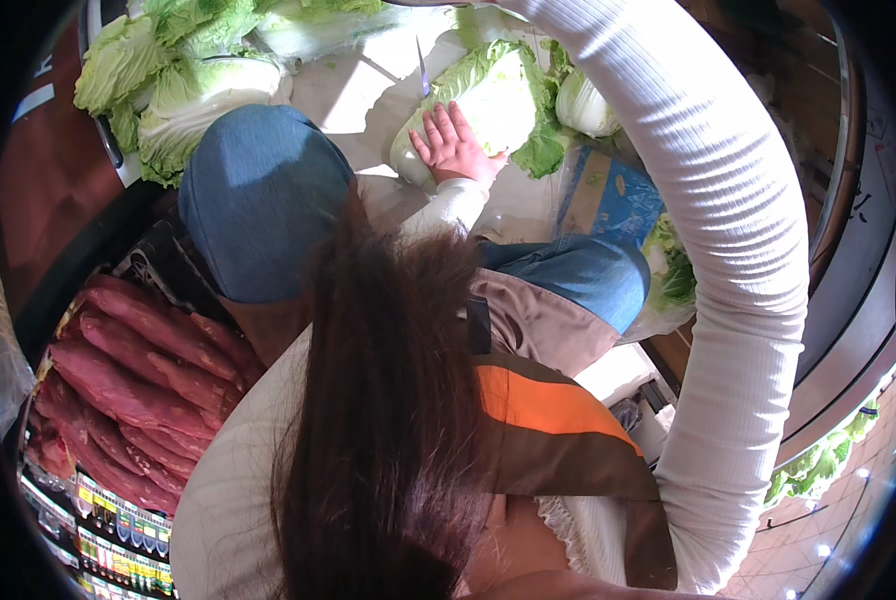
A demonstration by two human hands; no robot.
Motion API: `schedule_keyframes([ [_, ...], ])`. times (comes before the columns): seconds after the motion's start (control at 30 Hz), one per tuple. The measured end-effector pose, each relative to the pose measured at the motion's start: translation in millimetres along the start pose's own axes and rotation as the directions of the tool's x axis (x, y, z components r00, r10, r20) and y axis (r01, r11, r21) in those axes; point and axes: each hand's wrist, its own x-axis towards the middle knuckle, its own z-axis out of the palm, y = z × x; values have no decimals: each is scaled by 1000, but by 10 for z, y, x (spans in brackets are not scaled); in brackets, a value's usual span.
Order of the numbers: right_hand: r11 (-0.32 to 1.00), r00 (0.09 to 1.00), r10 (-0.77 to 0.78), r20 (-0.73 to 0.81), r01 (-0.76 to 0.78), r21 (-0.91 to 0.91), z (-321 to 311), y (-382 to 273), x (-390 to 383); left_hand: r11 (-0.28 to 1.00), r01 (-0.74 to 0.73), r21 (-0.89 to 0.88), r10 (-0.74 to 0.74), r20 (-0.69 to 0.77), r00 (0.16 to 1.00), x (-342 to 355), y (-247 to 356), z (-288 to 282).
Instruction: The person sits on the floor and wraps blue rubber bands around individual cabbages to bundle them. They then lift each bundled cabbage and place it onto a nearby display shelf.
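My left hand (455, 146) rests with spread fingers on a napa cabbage (490, 95), pale at the stem and green and leafy at its far end. The cabbage lies on a light, sunlit surface (368, 85). Beside its left edge is a narrow purple-grey strip (423, 68) that looks like a thin blade; what holds it, if anything, does not show. Along the right side my right arm (738, 200), in a ribbed white sleeve, arcs up to the top edge. Only a sliver of my right hand shows there, its fingers cut off by the frame.
More napa cabbages (203, 100) are heaped at the upper left. Another cabbage (586, 104) and a blue plastic package (613, 195) lie right of my left hand. Red-skinned sweet potatoes (148, 370) fill a bin at the lower left. My bent knee (263, 200) stands between.
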Motion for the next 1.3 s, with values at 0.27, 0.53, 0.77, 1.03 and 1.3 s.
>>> schedule_keyframes([
  [0.27,993,992,116,58,-114,-29,-213,-64,-525,1000,-8,-29,7,-39,999,76,-55,-31],
  [0.53,884,891,454,-33,-445,145,-82,76,-1833,999,9,-39,-10,-16,1000,186,-144,-146],
  [0.77,723,734,668,-123,-600,342,136,301,-2286,992,15,-127,-23,-64,998,186,-159,-190],
  [1.03,791,794,595,-124,-551,265,130,467,-2399,997,54,-58,-58,-74,996,220,-131,-219],
  [1.3,788,772,601,-208,-529,315,511,836,-2729,978,208,-5,-204,185,961,433,-64,-505],
])
